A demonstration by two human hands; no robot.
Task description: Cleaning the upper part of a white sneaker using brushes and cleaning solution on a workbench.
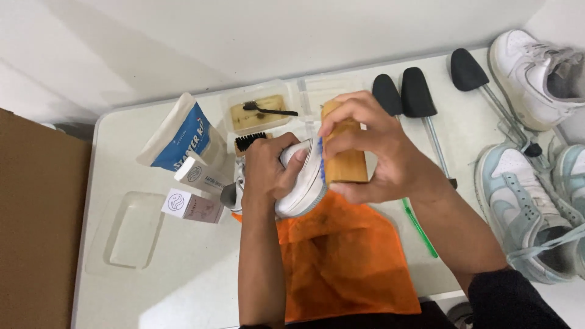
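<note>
Cloth: orange cloth point(344, 262) spread flat right under my forearms, closest to me, creased, its top edge tucked beneath the shoe.
Left hand: my left hand point(268, 173) is curled tight around the white sneaker point(303, 180), tipped on its side, sole edge facing the brush.
Right hand: my right hand point(372, 149) is clamped around the wooden brush point(344, 155), fingers over the top, thumb below.
Brush: pale wood block, blue bristles pressed against the sneaker's white sole edge.
Shoes: I count three more off to the right of my right hand, one white, two pale blue and white.
Shoe trees: three black ones, just past my right hand.
Tubs: clear tub point(261, 113) beyond my left hand, holding murky yellowish liquid and one small black brush; a second clear tub beside it, contents unclear.
Tray: one shallow clear tray point(125, 231) left of my left arm.
Packaging: one blue and white pouch, two small boxes, left of my left hand.
</note>
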